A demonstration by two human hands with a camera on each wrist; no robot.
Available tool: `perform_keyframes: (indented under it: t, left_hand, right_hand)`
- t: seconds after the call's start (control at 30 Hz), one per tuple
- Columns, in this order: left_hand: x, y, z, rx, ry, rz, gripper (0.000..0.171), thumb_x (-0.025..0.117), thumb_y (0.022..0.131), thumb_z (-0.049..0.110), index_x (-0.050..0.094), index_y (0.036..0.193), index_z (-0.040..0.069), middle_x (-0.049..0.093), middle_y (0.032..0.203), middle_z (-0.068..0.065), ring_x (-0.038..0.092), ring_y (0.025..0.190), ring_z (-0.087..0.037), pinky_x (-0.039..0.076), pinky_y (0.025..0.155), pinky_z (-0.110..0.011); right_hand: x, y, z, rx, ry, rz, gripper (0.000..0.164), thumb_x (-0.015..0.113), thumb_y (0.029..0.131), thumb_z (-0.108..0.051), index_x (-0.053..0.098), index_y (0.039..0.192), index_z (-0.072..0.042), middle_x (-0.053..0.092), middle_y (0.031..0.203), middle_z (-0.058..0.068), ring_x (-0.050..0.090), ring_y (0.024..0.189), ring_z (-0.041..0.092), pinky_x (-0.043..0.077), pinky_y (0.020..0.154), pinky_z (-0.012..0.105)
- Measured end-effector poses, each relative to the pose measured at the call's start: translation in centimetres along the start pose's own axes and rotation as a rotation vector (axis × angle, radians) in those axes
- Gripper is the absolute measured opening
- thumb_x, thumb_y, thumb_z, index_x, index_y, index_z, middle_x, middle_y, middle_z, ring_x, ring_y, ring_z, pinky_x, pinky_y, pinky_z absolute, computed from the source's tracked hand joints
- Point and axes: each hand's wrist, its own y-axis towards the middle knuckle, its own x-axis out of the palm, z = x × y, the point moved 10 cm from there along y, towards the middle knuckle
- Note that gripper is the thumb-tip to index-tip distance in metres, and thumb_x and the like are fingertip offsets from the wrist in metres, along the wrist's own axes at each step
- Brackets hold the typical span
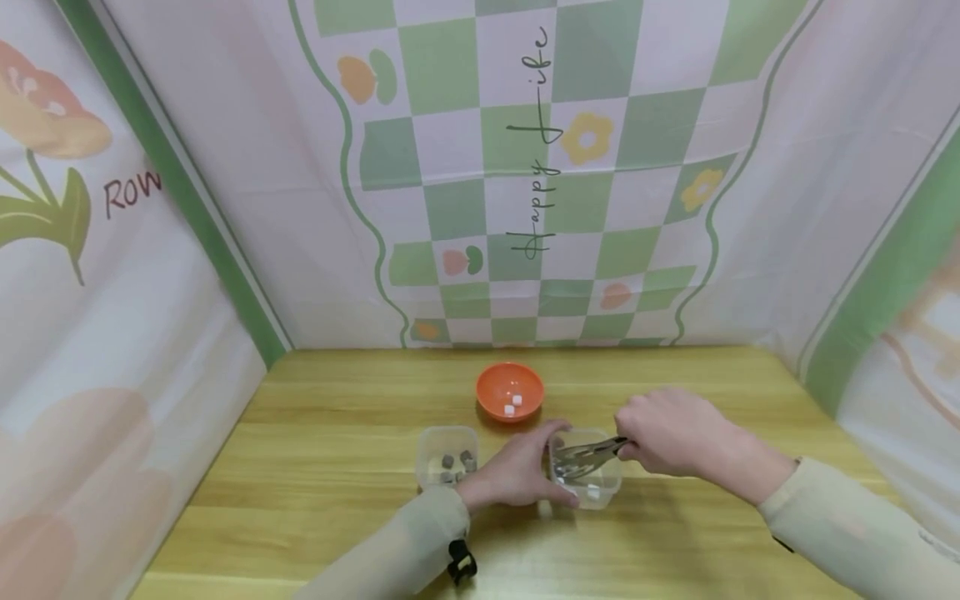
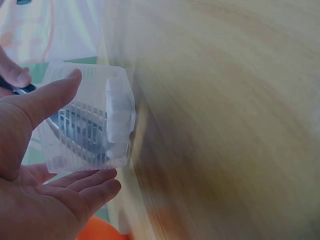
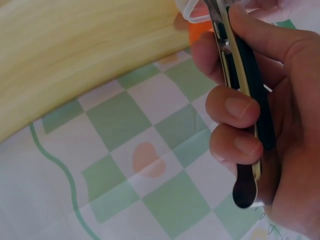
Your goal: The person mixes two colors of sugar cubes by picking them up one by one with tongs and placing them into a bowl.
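Note:
My left hand holds a clear plastic container, thumb along one side and fingers along the opposite side. White cubes lie at the bottom of that container. In my right hand are metal tongs with dark grips; the fingers curl round the handles in the right wrist view. The slotted heads of the tongs reach down inside the container, close to the white cubes. Whether a cube is between the heads, I cannot tell.
An orange bowl with two white cubes inside stands behind the left hand. A second clear container with several dark cubes sits left, partly covered by the left wrist. The wooden table meets printed curtains at its back.

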Motion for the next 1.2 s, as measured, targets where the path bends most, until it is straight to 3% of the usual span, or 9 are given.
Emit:
perform_keyframes:
  t: [0.13,0.43,0.73,1.2]
  left_hand:
    - [-0.01,0.04,0.02,0.001,-0.004,-0.003,0.105,0.1,0.072,0.03,0.042,0.159,0.021,0.064,0.136,-0.002,0.061,0.113,-0.009,0.051,0.102,-0.032]
    - [-0.11,-0.06,0.01,-0.019,0.002,-0.008,0.105,0.099,0.073,0.032,0.042,0.16,0.021,0.061,0.143,-0.002,0.059,0.123,-0.013,0.05,0.106,-0.035]
    - [-0.24,-0.21,0.22,-0.023,0.019,0.003,0.106,0.1,0.071,0.032,0.042,0.16,0.021,0.06,0.144,-0.001,0.06,0.122,-0.013,0.05,0.107,-0.036]
    - [-0.11,-0.16,0.17,-0.014,0.016,-0.002,0.107,0.1,0.071,0.032,0.042,0.16,0.021,0.064,0.14,-0.005,0.062,0.117,-0.012,0.051,0.105,-0.036]
  right_hand:
    - [-0.03,0.25,0.03,-0.014,-0.018,-0.016,0.039,0.09,0.085,-0.028,0.055,0.067,-0.022,0.045,0.063,-0.012,0.037,0.053,0.006,0.037,0.046,0.027]
    - [-0.44,0.61,-0.43,-0.024,-0.049,-0.009,0.041,0.09,0.083,-0.026,0.054,0.064,-0.024,0.045,0.062,-0.013,0.037,0.053,0.007,0.039,0.045,0.028]
    - [-0.64,0.01,-0.54,-0.034,-0.125,0.03,0.04,0.092,0.078,-0.027,0.054,0.066,-0.021,0.047,0.063,-0.01,0.04,0.053,0.008,0.043,0.045,0.031]
    - [-0.53,0.05,-0.17,0.006,-0.08,0.01,0.039,0.091,0.081,-0.032,0.055,0.068,-0.021,0.048,0.063,-0.01,0.04,0.053,0.008,0.042,0.045,0.032]
